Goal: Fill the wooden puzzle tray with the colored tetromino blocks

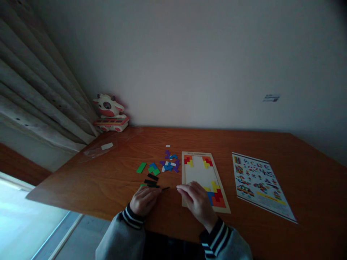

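Note:
My left hand (145,200) is low over the table, fingers curled together, with a thin black strip-shaped puzzle piece (166,188) sticking out at its fingertips. Just beyond its knuckles lie more black strip pieces (153,177). My right hand (197,202) is closed in a pinch at the left edge of the wooden puzzle board (219,184); whatever its fingertips hold, if anything, is too small to make out. Red, orange and yellow pieces fill the board's far corners. Near its bottom are yellow, blue and red pieces (217,196), partly covered by my right hand.
Loose purple, blue and white pieces (169,166) lie left of the board, with green pieces (141,168) farther left. A printed pattern sheet (260,184) is on the right. At the back left stand a cow toy (110,112) and clear plastic wrapping (93,153).

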The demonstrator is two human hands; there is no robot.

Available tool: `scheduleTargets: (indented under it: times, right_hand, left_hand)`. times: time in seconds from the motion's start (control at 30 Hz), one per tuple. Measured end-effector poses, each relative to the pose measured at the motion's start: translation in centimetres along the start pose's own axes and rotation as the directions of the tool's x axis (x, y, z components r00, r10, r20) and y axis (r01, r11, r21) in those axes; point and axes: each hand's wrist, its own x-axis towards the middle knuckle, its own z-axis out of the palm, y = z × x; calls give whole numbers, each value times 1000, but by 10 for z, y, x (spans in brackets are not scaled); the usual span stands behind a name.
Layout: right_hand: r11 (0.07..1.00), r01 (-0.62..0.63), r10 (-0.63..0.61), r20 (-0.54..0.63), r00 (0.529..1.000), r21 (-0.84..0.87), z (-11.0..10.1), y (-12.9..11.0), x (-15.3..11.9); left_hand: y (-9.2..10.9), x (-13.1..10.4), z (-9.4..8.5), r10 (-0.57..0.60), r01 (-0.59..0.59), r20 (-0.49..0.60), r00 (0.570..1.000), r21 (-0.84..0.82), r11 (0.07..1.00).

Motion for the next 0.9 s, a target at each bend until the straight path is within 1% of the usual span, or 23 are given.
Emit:
scheduleTargets:
  times: [0.07,0.13,0.17,0.2,0.23,0.27,0.33,0.4,0.43,0.5,0.57,0.63,0.73,0.9]
  right_hand:
    - [996,-63,65,-39,997,65,-18,21,-8]
    - [988,-127,134,-82,988,82,-34,46,-17]
    - [984,-161,169,-121,978,73,-41,58,-21]
    - [976,-205,214,-158,964,70,-46,70,-25]
    - [966,-245,257,-187,948,85,-50,81,-29]
    - [950,-289,309,-214,927,121,-53,91,-32]
    - [897,-395,434,-222,873,199,-56,106,-37]
    - [866,-452,492,-208,845,215,-56,115,-39]
    - [861,-464,502,-196,843,209,-56,118,-39]
    - [860,-472,502,-162,850,191,-55,121,-39]
    - [864,-481,499,-119,859,152,-56,124,-39]
    - [876,-476,482,-87,872,79,-58,125,-38]
    - [894,-446,443,-68,894,-33,-59,127,-39]
    - [912,-391,389,-39,920,-125,-58,128,-42]
  left_hand:
    - [7,4,4,-111,111,-31,993,-1,994]
    - [16,14,14,-218,217,-53,975,-30,976]
    - [20,21,20,-248,246,-70,966,-43,968]
    - [24,30,28,-254,251,-87,963,-48,967]
    - [27,40,36,-242,238,-76,967,-53,970]
    - [30,51,44,-229,225,-87,970,-53,973]
    - [32,72,61,-170,168,-86,982,-29,985]
    - [31,90,76,-110,111,-47,993,21,994]
    - [29,96,84,-93,93,1,996,43,995]
    - [25,103,97,-106,100,88,990,73,992]
    - [20,105,107,-120,111,123,985,78,991]
    - [16,102,114,-118,110,138,983,68,992]
    - [15,99,117,-110,103,161,981,50,993]
    - [20,97,113,-100,91,155,983,64,994]
